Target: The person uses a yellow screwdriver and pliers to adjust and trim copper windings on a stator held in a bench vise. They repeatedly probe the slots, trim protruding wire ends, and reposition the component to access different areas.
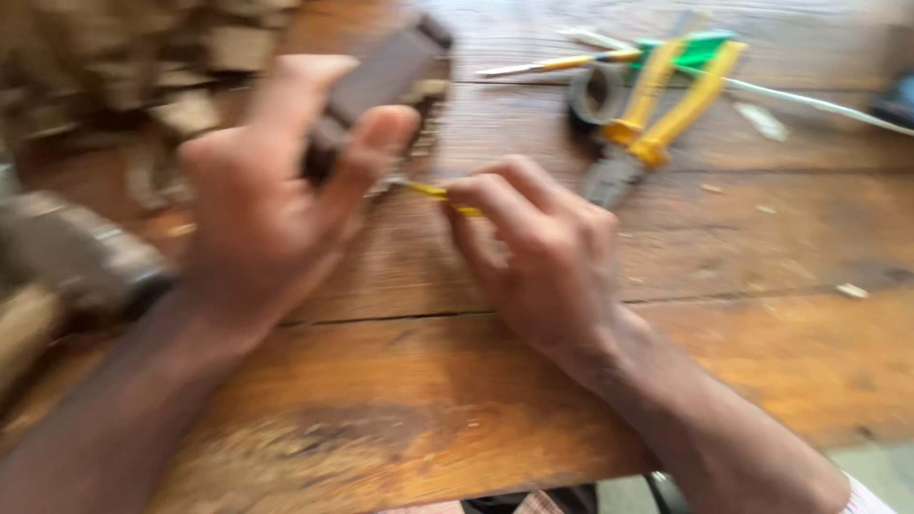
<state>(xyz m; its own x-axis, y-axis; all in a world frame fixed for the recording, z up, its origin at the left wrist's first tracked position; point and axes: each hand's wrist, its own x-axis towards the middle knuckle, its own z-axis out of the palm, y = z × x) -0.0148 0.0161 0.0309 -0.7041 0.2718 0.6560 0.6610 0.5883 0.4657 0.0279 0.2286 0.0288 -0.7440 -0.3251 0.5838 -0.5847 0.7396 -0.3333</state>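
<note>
The frame is blurred by motion. My left hand [271, 205] grips a dark brown block-shaped part [386, 81] tilted above the wooden workbench [457, 381]. My right hand [533, 252] is closed on a thin yellow tool or wire [433, 193] whose tip reaches the lower end of the block. I cannot tell exactly what the yellow piece is. Both hands sit close together near the bench's middle.
Yellow-handled pliers [647, 124] lie at the back right beside a dark tape roll [598, 93], a slim screwdriver [547, 65] and a white cable [809, 100]. A grey cylindrical metal part [76, 252] rests at left, with blurred brown clutter [114, 67] behind.
</note>
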